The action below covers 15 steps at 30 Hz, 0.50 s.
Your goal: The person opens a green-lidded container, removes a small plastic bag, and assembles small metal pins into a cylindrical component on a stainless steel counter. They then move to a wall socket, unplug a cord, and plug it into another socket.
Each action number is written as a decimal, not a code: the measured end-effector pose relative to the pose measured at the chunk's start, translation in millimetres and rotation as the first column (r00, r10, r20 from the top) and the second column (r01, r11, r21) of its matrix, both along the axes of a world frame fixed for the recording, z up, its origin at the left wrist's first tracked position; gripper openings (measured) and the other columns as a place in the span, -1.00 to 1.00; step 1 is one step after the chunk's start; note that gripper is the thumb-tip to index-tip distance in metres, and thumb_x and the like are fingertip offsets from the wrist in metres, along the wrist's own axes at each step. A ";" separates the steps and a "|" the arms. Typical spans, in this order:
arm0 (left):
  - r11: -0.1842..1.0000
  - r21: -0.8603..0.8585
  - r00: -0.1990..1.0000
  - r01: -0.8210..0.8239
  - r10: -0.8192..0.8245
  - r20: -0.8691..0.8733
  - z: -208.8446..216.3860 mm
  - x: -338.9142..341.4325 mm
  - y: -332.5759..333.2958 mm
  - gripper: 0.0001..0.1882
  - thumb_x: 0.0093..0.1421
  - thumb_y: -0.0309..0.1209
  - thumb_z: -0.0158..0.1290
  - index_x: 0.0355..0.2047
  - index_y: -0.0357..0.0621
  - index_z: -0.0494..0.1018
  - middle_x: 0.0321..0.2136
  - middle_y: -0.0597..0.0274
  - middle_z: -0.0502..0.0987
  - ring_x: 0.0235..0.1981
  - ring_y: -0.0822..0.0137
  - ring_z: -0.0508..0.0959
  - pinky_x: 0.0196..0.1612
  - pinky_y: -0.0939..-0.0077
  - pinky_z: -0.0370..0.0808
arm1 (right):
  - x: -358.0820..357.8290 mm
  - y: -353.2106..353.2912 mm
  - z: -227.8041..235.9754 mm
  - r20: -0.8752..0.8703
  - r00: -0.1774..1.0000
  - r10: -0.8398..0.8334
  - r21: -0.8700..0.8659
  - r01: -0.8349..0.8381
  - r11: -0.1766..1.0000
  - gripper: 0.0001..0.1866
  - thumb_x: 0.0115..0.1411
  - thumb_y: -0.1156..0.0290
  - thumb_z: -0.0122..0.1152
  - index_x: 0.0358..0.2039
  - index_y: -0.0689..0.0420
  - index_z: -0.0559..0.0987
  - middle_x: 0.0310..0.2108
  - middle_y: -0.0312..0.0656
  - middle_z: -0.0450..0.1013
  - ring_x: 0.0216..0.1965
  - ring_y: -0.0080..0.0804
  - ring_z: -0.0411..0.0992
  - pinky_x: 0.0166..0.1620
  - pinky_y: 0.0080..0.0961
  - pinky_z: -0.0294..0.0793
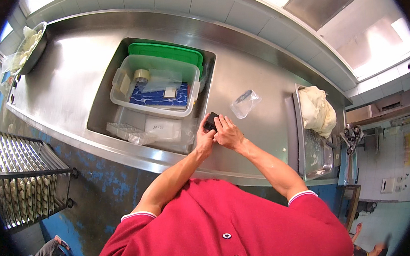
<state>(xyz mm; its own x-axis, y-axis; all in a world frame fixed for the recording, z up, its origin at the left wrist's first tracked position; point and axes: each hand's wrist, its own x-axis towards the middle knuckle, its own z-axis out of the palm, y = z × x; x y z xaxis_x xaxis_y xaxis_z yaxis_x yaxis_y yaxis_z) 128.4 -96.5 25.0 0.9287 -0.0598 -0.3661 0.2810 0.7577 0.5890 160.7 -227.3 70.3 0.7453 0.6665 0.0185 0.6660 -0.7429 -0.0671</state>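
Note:
A small dark block-shaped object (210,121) is held between my hands over the steel counter, at the right edge of the sink. My left hand (205,140) grips it from the left side, fingers closed around it. Against its right side lie the fingers of my right hand (228,133), bent and pressed together. Its exact kind is too small and too covered to make out. Just beyond my right hand, a clear plastic bag or wrapper (245,104) rests on the counter.
The sunken sink (98,107) holds a clear plastic bin (136,107) with a tape roll (141,75) and a blue patterned pad (152,97), plus a green lid (165,51) and clear containers (130,133). Dough-like mass (316,109) sits at right. A loaded rack (26,176) stands left.

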 end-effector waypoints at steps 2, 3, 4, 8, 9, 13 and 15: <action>1.000 -0.023 0.996 0.003 -0.005 -0.090 -3.3 5.9 -3.4 -0.10 0.06 -0.80 -0.07 0.41 0.17 0.17 -0.14 0.29 0.53 -0.39 0.46 0.53 -0.48 0.60 0.48 | 11.5 -9.0 2.3 0.022 0.994 0.103 0.102 -0.104 0.989 -0.35 0.10 0.35 0.16 0.13 0.55 0.35 0.11 0.43 0.37 0.12 0.33 0.43 0.20 0.01 0.46; 1.000 -0.002 1.000 -0.005 0.005 -0.027 -3.9 9.7 -3.7 -0.08 0.05 -0.82 -0.07 0.42 0.17 0.17 -0.14 0.29 0.53 -0.39 0.46 0.53 -0.47 0.60 0.48 | 17.8 -13.8 4.5 0.024 0.989 0.147 0.137 -0.149 0.979 -0.36 0.11 0.37 0.14 0.13 0.56 0.35 0.12 0.40 0.38 0.13 0.30 0.43 0.23 -0.03 0.45; 0.999 0.051 0.999 -0.002 0.004 -0.032 -3.8 13.0 -2.8 -0.06 0.03 -0.83 -0.07 0.42 0.16 0.16 -0.15 0.30 0.53 -0.40 0.45 0.53 -0.45 0.60 0.49 | 23.0 -18.8 6.9 -0.067 0.992 0.104 0.199 -0.089 0.976 -0.39 0.13 0.40 0.12 0.15 0.52 0.35 0.10 0.37 0.40 0.10 0.27 0.45 0.20 -0.06 0.46; 0.767 0.641 0.984 0.025 -0.130 0.118 2.2 22.5 7.1 -0.13 -0.02 -0.76 0.12 0.35 0.04 0.28 -0.10 0.20 0.55 -0.40 0.35 0.55 -0.31 0.47 0.56 | 44.8 -39.9 17.3 -0.335 0.942 0.005 0.398 0.137 0.907 -0.49 0.24 0.50 0.01 0.23 0.25 0.40 -0.06 0.23 0.51 -0.08 0.17 0.51 0.00 -0.08 0.53; 0.597 0.799 0.978 0.069 -0.198 0.063 4.9 23.6 10.0 -0.16 -0.02 -0.72 0.17 0.32 0.02 0.32 -0.09 0.17 0.55 -0.40 0.32 0.56 -0.29 0.44 0.57 | 50.3 -44.1 19.4 -0.374 0.928 -0.012 0.410 0.176 0.895 -0.51 0.26 0.49 0.02 0.22 0.23 0.41 -0.09 0.21 0.52 -0.10 0.16 0.52 -0.03 -0.09 0.53; 0.089 0.995 0.951 -0.050 -0.300 0.074 16.8 25.8 18.0 -0.17 -0.10 -0.59 0.32 0.27 0.02 0.41 -0.11 0.02 0.47 -0.16 0.11 0.55 -0.03 0.27 0.53 | 67.0 -56.3 25.5 -0.497 0.866 -0.059 0.430 0.305 0.850 -0.63 0.33 0.46 0.01 0.13 0.18 0.50 -0.15 0.12 0.56 -0.14 0.09 0.52 -0.06 -0.12 0.51; 0.150 0.988 0.946 0.023 -0.322 0.026 21.0 27.8 19.0 -0.23 -0.05 -0.49 0.33 0.25 -0.05 0.41 -0.11 0.00 0.44 -0.07 0.03 0.50 0.06 0.21 0.47 | 68.4 -57.5 26.3 -0.426 0.904 -0.035 0.476 0.256 0.841 -0.64 0.35 0.48 -0.02 0.13 0.20 0.51 -0.08 0.09 0.55 -0.10 0.07 0.52 -0.02 -0.15 0.49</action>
<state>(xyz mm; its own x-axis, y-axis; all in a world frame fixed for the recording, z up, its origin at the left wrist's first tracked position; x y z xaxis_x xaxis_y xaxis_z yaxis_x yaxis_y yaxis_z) 156.3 -77.5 46.0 0.9954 0.0337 -0.0892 0.0936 -0.5275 0.8444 229.0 -284.8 96.6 0.8511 0.5249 0.0141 0.3888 -0.6120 -0.6887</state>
